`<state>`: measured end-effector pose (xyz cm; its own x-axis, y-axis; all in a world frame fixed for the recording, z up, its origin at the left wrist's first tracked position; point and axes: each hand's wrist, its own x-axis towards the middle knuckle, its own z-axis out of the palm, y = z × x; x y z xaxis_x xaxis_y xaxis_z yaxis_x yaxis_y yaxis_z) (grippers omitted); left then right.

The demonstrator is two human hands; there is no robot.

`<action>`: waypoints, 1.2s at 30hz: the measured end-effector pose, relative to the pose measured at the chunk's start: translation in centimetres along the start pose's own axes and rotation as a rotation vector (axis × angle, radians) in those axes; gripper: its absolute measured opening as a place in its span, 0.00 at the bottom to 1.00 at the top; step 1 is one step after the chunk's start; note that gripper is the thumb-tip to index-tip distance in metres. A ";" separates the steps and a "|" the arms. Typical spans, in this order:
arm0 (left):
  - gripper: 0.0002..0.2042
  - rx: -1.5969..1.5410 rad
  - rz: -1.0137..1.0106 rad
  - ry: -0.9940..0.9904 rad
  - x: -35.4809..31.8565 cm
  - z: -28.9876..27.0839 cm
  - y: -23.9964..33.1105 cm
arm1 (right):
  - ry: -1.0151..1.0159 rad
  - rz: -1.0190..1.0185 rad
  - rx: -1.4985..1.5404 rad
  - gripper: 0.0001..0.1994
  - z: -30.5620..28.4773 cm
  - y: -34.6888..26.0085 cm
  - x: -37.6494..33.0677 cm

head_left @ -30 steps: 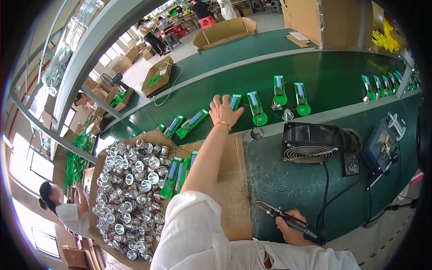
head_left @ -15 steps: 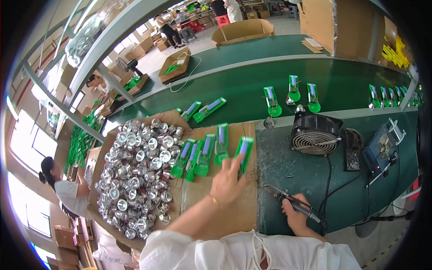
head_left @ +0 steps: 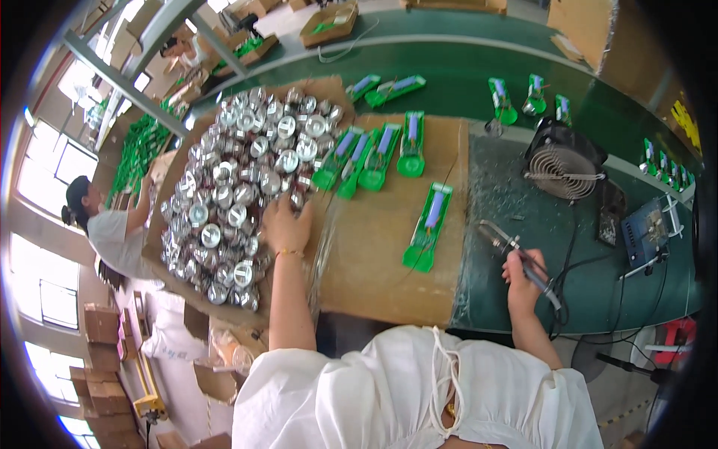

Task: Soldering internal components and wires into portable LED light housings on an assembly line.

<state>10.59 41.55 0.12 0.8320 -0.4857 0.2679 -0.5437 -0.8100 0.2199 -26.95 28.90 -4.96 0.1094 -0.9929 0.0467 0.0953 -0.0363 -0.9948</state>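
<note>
the heap of small silver metal cups (head_left: pixel 239 179) fills the cardboard tray at the left. the left hand (head_left: pixel 286 224) lies spread on its near right edge, fingers curled among the cups; whether it grips one i cannot tell. picking a single loose cup from the edge would be best. on the brown cardboard sheet (head_left: pixel 374 254), a green board with a blue cell (head_left: pixel 426 227) lies alone. the right hand (head_left: pixel 521 280) is clenched around a soldering iron (head_left: pixel 516 254), its tip hovering right of the board. a black fan (head_left: pixel 562 161) stands far right, and its cable trails near.

shiny metal caps (head_left: pixel 239 187), matt cardboard sheet (head_left: pixel 374 254)
</note>
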 end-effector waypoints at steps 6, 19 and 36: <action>0.18 -0.228 0.489 0.182 -6.1 -1.1 2.6 | 0.057 -0.020 -0.033 0.08 -0.2 -0.1 0.2; 0.10 -0.317 0.249 0.176 -8.8 -3.2 -0.3 | 0.040 -0.019 -0.058 0.07 -0.1 0.0 -0.6; 0.08 -0.593 -0.083 -0.356 -9.3 -2.8 -1.5 | 0.004 0.005 -0.093 0.08 -0.3 -0.5 -1.6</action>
<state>3.38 48.17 -0.08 0.8038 -0.5904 -0.0737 -0.3608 -0.5822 0.7287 -27.50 30.43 -4.56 0.1053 -0.9936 0.0411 0.0023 -0.0411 -0.9992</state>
